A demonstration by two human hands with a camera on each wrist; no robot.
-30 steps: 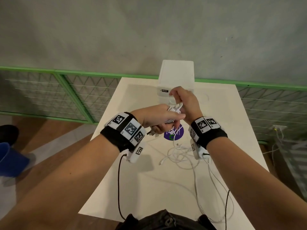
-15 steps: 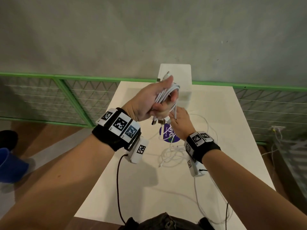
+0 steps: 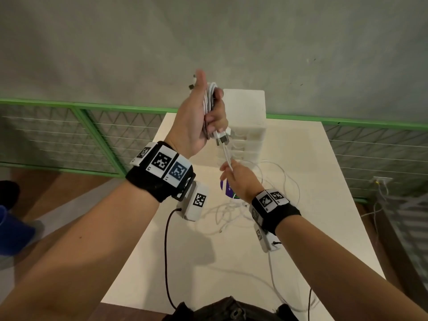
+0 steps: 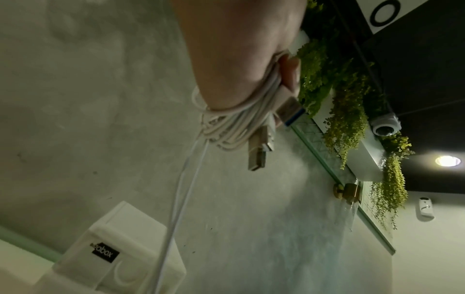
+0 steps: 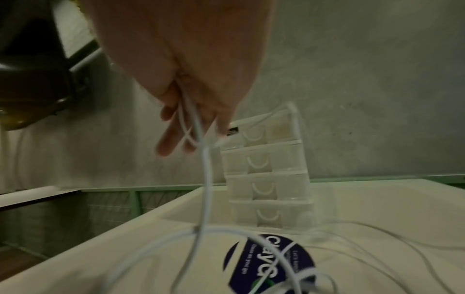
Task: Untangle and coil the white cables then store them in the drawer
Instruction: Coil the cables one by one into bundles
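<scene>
My left hand [image 3: 203, 117] is raised above the table and grips a coiled bundle of white cable [image 3: 209, 105], seen close in the left wrist view as looped cable [image 4: 234, 123] with USB plugs [image 4: 256, 157] sticking out. A strand [image 3: 226, 156] runs taut from the bundle down to my right hand [image 3: 234, 176], which pinches it; the right wrist view shows this white strand [image 5: 205, 159] passing between the fingers [image 5: 171, 137]. More white cable lies tangled on the table [image 3: 229, 214]. The white drawer unit [image 3: 245, 126] stands at the table's far edge, its drawers closed.
A round purple sticker [image 3: 228, 192] lies on the white table [image 3: 324, 193] under my right hand. A green-framed mesh rail [image 3: 81, 135] runs behind the table in front of a grey wall. Black wrist-camera cords hang over the table's near edge [image 3: 166, 262].
My left hand has lifted the cable bundle higher and to the left. My right hand has dropped away from it and now pinches the strand stretched below the bundle.
</scene>
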